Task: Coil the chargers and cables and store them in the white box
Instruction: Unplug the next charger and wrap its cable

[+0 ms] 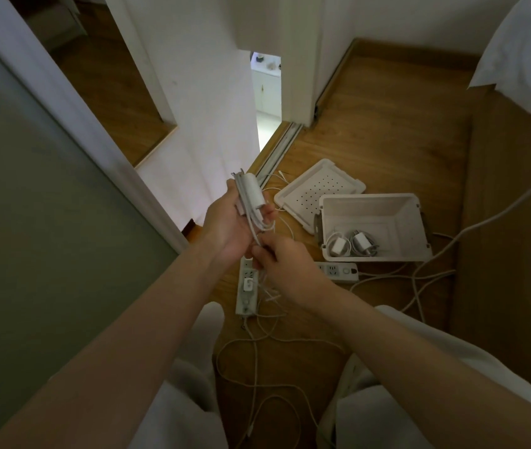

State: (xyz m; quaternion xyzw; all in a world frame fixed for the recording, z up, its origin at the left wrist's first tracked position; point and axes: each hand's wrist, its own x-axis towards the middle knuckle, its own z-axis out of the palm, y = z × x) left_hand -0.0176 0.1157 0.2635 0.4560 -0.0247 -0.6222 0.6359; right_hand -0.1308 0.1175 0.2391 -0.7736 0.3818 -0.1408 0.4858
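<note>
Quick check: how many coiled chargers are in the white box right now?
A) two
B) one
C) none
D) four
A: the white box holds one charger beside a second charger, both coiled. A third charger is gripped in the left hand, while the right hand pinches its cable.

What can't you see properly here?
Head view:
- Charger in left hand: too small and dim to tell its plug.
- Right hand: fingertips turned away, so its pinch on the cable is unclear.
- Strip: top end behind the hands.
- Lid: one corner behind the box.
- Thick cable: runs off the right edge.
</note>
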